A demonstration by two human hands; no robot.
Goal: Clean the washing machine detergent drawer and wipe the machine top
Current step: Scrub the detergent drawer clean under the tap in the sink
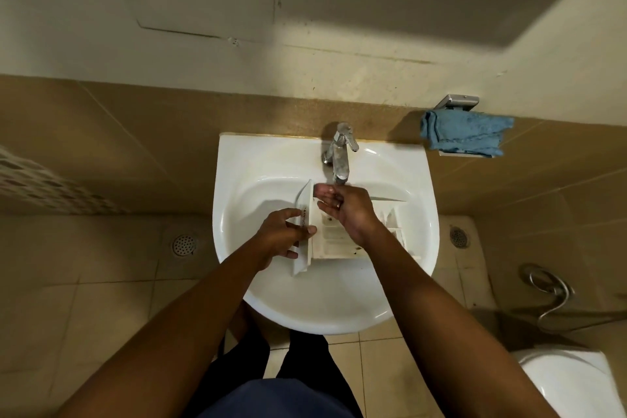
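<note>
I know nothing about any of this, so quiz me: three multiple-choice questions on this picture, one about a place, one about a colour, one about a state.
1. Where is the detergent drawer?
A. In the sink
B. On the floor
C. On the toilet lid

2. What colour is the cloth on the wall holder?
A. Red
B. Blue
C. White

3. What is the left hand doing?
A. Hanging idle
B. Gripping the drawer's front panel
C. Turning the tap

Answers: 1 A, the drawer rests inside the white basin. 2 B, the cloth is plainly blue. 3 B, its fingers and thumb curl round the panel.
</note>
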